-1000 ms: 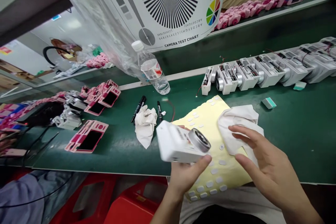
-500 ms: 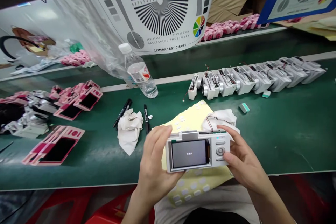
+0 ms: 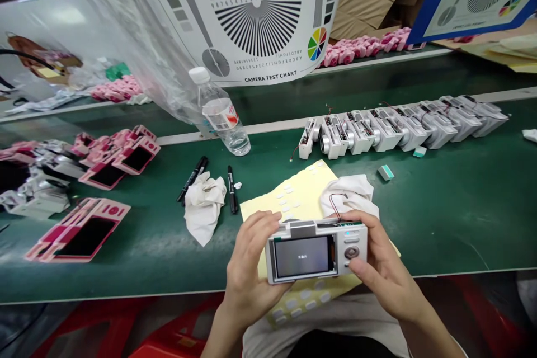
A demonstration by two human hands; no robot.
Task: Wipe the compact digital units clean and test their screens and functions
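Observation:
Between my two hands is a white and silver digital camera (image 3: 302, 257), its back facing me and its grey screen lit with small text. My left hand (image 3: 251, 260) grips its left end, fingers at the top and thumb below. Wrapped around the right end, my right hand (image 3: 384, 268) has its thumb by the lower button under the round pad. A thin red and black wire rises from the camera's open top. Beneath it lies a yellow sheet (image 3: 272, 201) dotted with white stickers, with a white cloth (image 3: 350, 193) at its right.
A row of opened white cameras (image 3: 390, 128) stands at the back right. Pink cameras (image 3: 90, 235) lie at left. A bottle (image 3: 224, 117), a crumpled tissue (image 3: 205, 204), a black marker (image 3: 232, 190) and a small green-white block (image 3: 386, 173) are nearby. A test chart (image 3: 268, 28) hangs ahead.
The camera has dropped slightly in view and tilted a little. My right thumb has shifted down and left, from beside the round pad to the lower button.

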